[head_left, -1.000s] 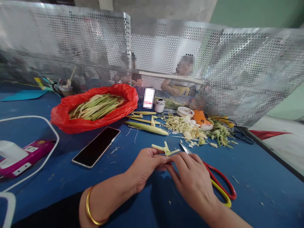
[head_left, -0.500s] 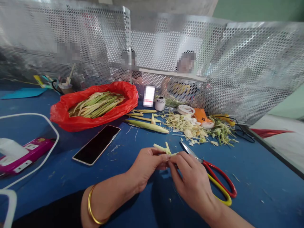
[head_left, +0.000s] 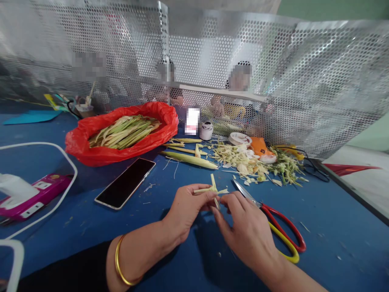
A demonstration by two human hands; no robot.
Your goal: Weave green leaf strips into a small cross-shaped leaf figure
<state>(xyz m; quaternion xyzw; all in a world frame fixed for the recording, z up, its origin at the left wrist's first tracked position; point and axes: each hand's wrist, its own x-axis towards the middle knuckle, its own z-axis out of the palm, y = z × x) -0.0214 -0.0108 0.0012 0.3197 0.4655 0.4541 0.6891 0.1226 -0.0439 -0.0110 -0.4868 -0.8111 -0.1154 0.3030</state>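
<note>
Near the middle of the table, my left hand [head_left: 190,209] pinches a small cross of folded pale green leaf strips [head_left: 213,189] between thumb and fingers. Strips stick out from its centre to several sides. Close against the cross is my right hand [head_left: 243,227], its fingers bent, with a gap showing between thumb tip and forefinger. Whether the thumb touches the lower strip's end is hard to see. Scissors [head_left: 267,213] with one red and one yellow handle lie half open beside my right hand. Longer green leaf pieces [head_left: 191,159] lie beyond my hands.
A red plastic bag [head_left: 121,156] holds many leaf strips. A dark-screened phone [head_left: 126,184], a purple power strip [head_left: 36,194] and a white cable lie left. Leaf scraps [head_left: 246,160], a tape roll [head_left: 240,138] and a lit phone [head_left: 192,120] stand before a perforated metal screen; people sit behind it.
The leaf cross has turned in my left hand, and one strip now points up. My right thumb and forefinger, previously pinched together at the strips, have moved apart slightly.
</note>
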